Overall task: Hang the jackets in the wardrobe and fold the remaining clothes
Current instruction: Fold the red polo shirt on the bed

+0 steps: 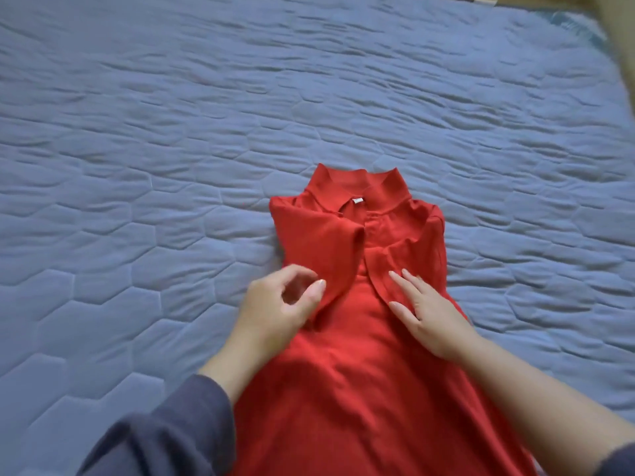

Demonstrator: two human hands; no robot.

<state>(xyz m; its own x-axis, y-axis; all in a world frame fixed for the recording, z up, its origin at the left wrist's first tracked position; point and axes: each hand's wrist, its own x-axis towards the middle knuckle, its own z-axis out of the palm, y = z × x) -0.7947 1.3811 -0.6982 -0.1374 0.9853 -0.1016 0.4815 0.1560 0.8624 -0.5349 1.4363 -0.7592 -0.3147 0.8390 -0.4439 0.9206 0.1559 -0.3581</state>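
Where the blue quilted bed cover (137, 132) runs toward its near-left corner, a dark grey sleeve (165, 431) comes in, and the left hand (275, 307) reaches from it to the left side of the red shirt (360, 372). Its fingers are curled inward with a gap inside the curl, and the thumb (318, 289) tip lies against the edge of the shirt's folded-in left flap (316, 242). Whether the fingers actually pinch the cloth or only hover against it cannot be told.

The shirt lies flat in the middle of the cover, nearer the near edge than the far one. Its collar (378, 190) points toward the far edge, with a small white label (358, 201) showing inside, and its body runs out of view at the near edge. Both sides are folded in toward the middle.

The right hand (429, 317) lies flat on the folded-in right flap (412, 249), fingers (410, 281) straight and spread, grasping nothing, on a bare forearm. At the cover's far-right corner a strip of wood (584, 0) shows beyond the edge.
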